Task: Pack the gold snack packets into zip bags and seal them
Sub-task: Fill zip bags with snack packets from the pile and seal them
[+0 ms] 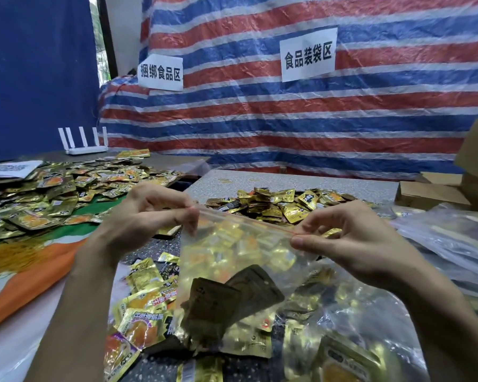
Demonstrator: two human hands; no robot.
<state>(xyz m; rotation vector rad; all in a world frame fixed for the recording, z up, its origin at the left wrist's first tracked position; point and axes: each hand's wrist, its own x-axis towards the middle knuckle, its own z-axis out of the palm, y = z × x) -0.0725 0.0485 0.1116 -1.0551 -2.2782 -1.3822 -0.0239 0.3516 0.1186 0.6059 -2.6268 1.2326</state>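
White sign (308, 54) reads 食品装袋区 behind zip bag (232, 255)

Both forearms reach forward. The left hand (149, 213) pinches the zip bag (232, 252) top edge between thumb and forefinger; the right hand (351, 241), beside it, pinches likewise.
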